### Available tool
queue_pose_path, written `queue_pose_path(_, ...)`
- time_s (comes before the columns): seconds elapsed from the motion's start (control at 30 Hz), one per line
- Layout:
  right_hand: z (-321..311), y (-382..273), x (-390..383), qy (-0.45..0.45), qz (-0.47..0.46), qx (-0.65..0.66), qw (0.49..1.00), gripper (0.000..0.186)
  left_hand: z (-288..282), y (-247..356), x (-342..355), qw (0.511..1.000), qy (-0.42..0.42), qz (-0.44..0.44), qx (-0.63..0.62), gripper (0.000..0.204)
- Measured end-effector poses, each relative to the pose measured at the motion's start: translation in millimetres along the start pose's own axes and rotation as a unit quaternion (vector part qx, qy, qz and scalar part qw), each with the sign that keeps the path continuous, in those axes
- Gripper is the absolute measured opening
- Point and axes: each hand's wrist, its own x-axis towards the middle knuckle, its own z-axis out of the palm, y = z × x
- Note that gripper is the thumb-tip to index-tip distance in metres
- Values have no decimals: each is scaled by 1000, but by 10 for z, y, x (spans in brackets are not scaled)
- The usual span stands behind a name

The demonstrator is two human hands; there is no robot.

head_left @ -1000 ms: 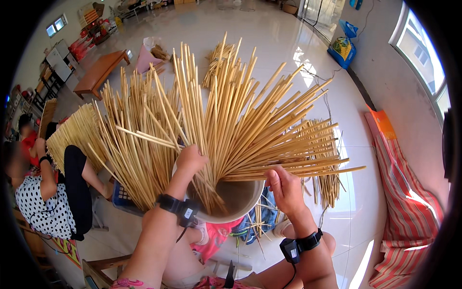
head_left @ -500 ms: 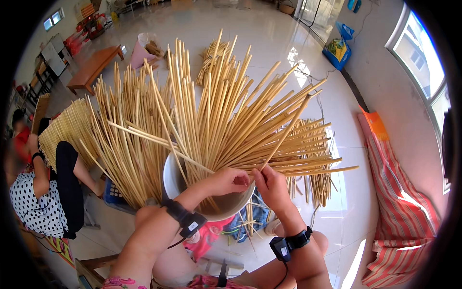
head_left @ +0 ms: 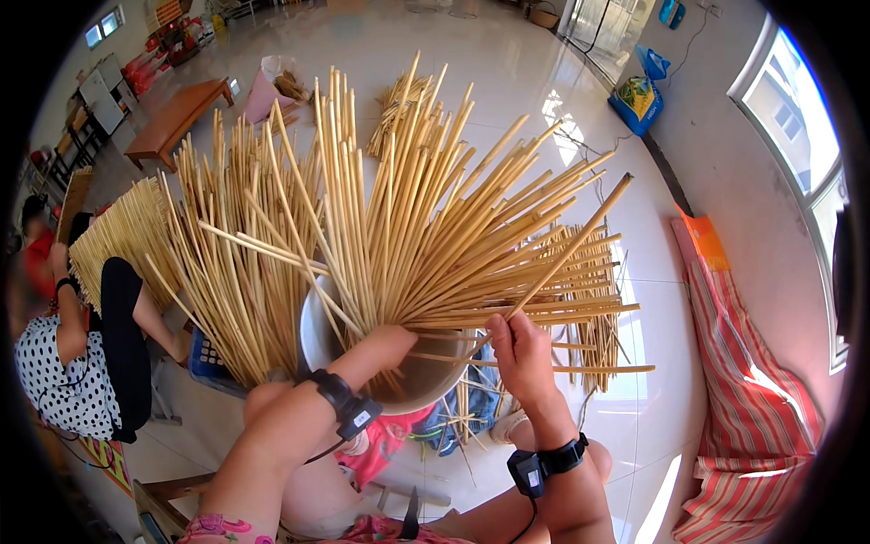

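A pale round bowl stands in front of me, stuffed with a fan of long tan bamboo sticks that splay up and outward. My left hand reaches down into the bowl among the stick bases, its fingers hidden by the sticks. My right hand is at the bowl's right rim, closed on one single stick that points up to the right. Both wrists wear black bands.
Another person in a dotted top sits at the left beside a bundle of sticks. More sticks lie on the shiny tiled floor. A striped cloth lies along the right wall, a wooden bench stands far left.
My left hand has moved from the outside of the stick bundle down into the bowl. My right hand has lifted one stick away from the fan, angled to the right.
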Motion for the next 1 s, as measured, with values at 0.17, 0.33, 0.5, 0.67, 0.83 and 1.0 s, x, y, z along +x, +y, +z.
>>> queue_pose_path(0.17, -27, -36, -20, -3, -49, 1, 999, 12, -56, -47, 4, 998, 51, -24, -34, 25)
queue_pose_path(0.33, 23, -11, -50, -10, -100, -10, 995, 10, -303, 3, -30, 995, -91, 11, -30, 34)
queue_pose_path(0.5, 54, 17, -24, 27, -132, -7, 991, 8, -212, 62, -28, 989, -148, 26, -17, 44)
queue_pose_path(0.67, 101, 131, -25, 24, -36, -18, 999, 11, -83, 84, 27, 994, -63, -2, -93, 63)
queue_pose_path(0.83, 142, 225, -54, -1, -49, -60, 997, 16, 72, 68, 188, 992, 71, 16, -105, 69)
queue_pose_path(1.0, 143, 327, -90, -13, -34, -49, 998, 19, 107, 116, 318, 988, 61, -34, -138, 58)
